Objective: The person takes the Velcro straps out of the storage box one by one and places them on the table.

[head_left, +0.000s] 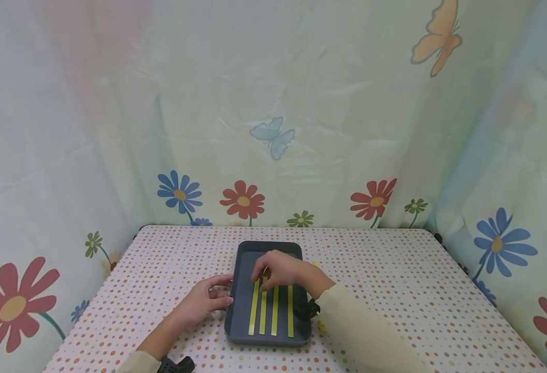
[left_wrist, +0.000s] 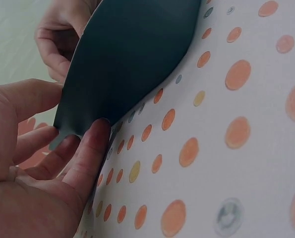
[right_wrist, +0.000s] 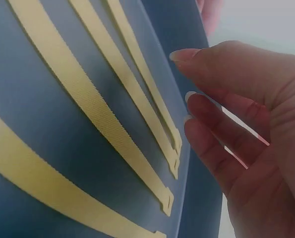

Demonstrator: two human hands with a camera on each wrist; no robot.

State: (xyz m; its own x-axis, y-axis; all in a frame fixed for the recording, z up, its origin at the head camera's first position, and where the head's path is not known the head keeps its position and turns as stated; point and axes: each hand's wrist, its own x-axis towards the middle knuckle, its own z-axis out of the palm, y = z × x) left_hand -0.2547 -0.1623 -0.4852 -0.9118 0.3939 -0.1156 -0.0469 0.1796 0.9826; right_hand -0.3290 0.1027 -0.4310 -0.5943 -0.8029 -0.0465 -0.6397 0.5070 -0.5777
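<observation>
A dark grey-blue tray lies lengthwise on the table. Several flat yellow straps lie side by side on its floor; the right wrist view shows ridged edges and slotted ends, much like cable ties. My left hand is at the tray's left side, its fairly straight fingers and thumb touching the outer wall and rim. Over the far part of the tray hovers my right hand, fingers loosely bent. In the right wrist view a gap separates its thumb and fingertips, with nothing between them. That hand hides the straps' far ends in the head view.
Small yellow pieces show on the table right of the tray, partly hidden by my right arm. The dotted cloth covers the table. A flowered curtain hangs behind and on both sides.
</observation>
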